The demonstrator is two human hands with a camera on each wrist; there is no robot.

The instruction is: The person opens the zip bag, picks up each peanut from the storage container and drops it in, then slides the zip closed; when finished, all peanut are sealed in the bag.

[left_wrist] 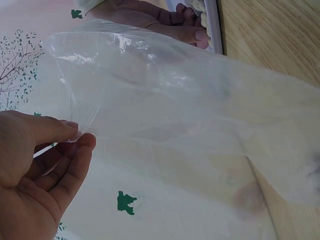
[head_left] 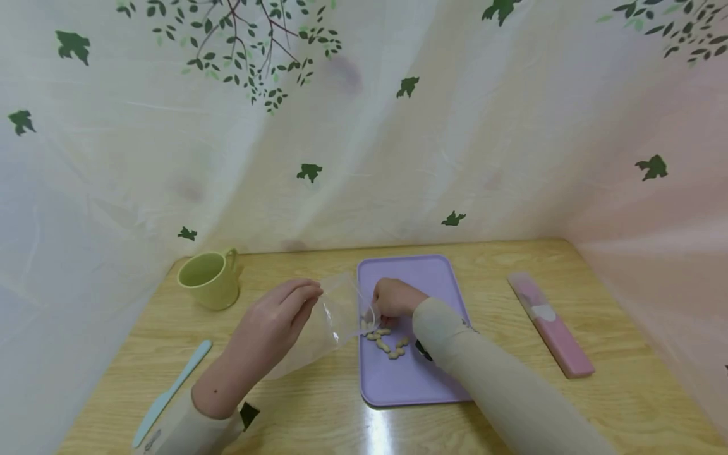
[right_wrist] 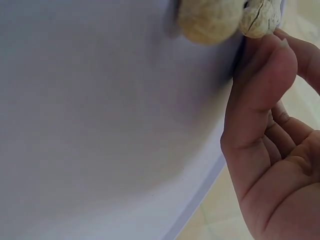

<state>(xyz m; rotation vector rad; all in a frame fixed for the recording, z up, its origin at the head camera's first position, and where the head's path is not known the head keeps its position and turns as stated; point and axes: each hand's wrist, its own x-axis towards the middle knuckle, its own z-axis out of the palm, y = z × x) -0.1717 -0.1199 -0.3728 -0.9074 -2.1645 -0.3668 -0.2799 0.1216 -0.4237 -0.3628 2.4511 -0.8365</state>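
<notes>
My left hand pinches the rim of a clear plastic bag between thumb and fingertips. In the left wrist view the bag spreads out from those fingertips, its mouth turned toward the tray. Over the lilac tray, my right hand reaches down with bent fingers among several unshelled peanuts. Up close in the right wrist view, its thumb and fingers close on a cracked peanut, whose far part is cut off by the frame. Another peanut lies beside it.
A green mug stands at the back left. A pale blue plastic knife lies near the left edge. On the right is a long pink case. A printed curtain hangs behind the wooden table.
</notes>
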